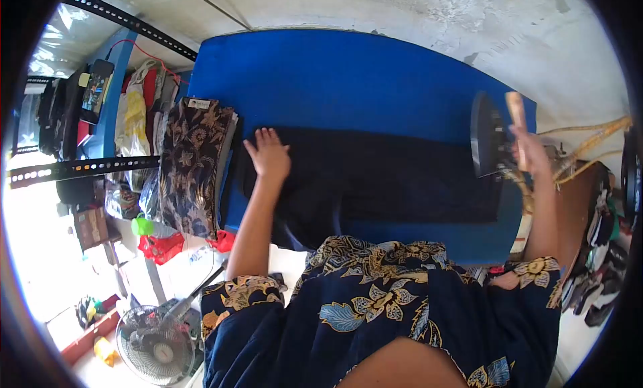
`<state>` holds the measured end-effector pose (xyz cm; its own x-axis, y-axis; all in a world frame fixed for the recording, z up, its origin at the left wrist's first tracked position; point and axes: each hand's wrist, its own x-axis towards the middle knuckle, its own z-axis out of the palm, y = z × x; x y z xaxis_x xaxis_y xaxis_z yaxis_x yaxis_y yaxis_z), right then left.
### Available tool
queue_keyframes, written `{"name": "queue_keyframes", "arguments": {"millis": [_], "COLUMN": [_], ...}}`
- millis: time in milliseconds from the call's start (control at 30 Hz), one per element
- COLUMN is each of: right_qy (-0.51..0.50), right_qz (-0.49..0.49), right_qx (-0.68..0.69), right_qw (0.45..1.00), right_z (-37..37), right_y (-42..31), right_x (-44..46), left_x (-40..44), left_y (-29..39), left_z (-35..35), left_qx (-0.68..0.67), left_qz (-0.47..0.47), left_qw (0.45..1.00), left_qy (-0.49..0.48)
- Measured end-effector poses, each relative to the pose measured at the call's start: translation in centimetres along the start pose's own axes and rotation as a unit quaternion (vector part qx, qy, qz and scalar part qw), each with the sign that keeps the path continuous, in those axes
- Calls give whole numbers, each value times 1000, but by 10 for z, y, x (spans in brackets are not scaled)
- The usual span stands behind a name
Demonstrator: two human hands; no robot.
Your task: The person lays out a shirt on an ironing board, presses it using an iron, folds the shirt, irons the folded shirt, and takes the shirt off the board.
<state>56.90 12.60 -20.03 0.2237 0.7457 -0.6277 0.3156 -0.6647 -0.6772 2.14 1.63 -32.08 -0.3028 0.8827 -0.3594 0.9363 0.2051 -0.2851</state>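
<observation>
A black garment (pixel 388 170) lies stretched out across a blue-covered board (pixel 348 73), with part of it hanging over the near edge. My left hand (pixel 271 157) rests flat on the garment's left end, fingers spread. At the board's right end, my right hand (pixel 532 152) grips the wooden handle of an iron (pixel 489 133). The iron is tipped up on edge, its dark flat sole turned toward the left. It appears raised off the cloth, above the garment's right end.
Folded brown patterned cloth (pixel 197 164) is stacked at the board's left edge. Beyond it, a metal-framed shelf (pixel 100 166) holds clothes and a phone (pixel 98 90). A fan (pixel 157 348) stands at lower left. Cables (pixel 589 143) run behind the iron; clothes (pixel 599 254) pile at right.
</observation>
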Motion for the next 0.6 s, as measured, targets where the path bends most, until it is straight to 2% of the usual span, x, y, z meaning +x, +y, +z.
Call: {"name": "queue_keyframes", "arguments": {"millis": [33, 67, 100, 133, 167, 200, 233, 267, 333, 400, 433, 467, 533, 567, 600], "right_qy": [-50, -35, -64, -84, -109, -6, -10, 1, -55, 45, 88, 131, 148, 172, 165], "right_qz": [-30, -99, -83, -117, -141, -253, -193, -227, -112, -121, -123, -102, -59, -57, -49], "right_qx": [-35, -117, -155, -214, -180, -367, -362, -342, -194, -186, -192, -142, -31, -31, -29], "right_qw": [998, 988, 982, 966, 967, 895, 912, 912, 973, 974, 970, 976, 987, 983, 985], "right_z": [35, 83, 120, 153, 186, 221, 233, 225, 191, 153, 129, 105, 47, 19, -8], "right_y": [-8, -22, -29, -14, -6, 39, 25, 24, 24, 47, 67, 81, 100, 114, 124], "right_x": [-23, -59, -79, -76, -90, -64, -87, -86, -84, -73, -63, -60, -48, -39, -27], "left_x": [5, 7, 11, 11, 10, 8, 2, 2, 10, 5, 8, 9, -22, -38, -53], "left_y": [-9, -14, -17, -21, -21, -19, -22, -23, -32, -49, -72, -93, -121, -122, -120], "left_z": [14, 24, 28, 31, 34, 36, 32, 28, 42, 18, 22, 26, 19, 25, 29], "left_qx": [-5, -31, -58, -62, -65, -68, -69, -75, -94, -168, -287, -401, -544, -543, -513], "left_qz": [9, 20, 32, 43, 31, 27, 34, 41, 56, 108, 134, 156, 94, 87, 80], "left_qw": [1000, 999, 998, 997, 997, 997, 997, 996, 994, 979, 946, 895, 811, 811, 845], "left_qy": [4, 4, 7, 14, 17, 19, 17, 20, 24, -28, -73, -116, -195, -199, -128]}}
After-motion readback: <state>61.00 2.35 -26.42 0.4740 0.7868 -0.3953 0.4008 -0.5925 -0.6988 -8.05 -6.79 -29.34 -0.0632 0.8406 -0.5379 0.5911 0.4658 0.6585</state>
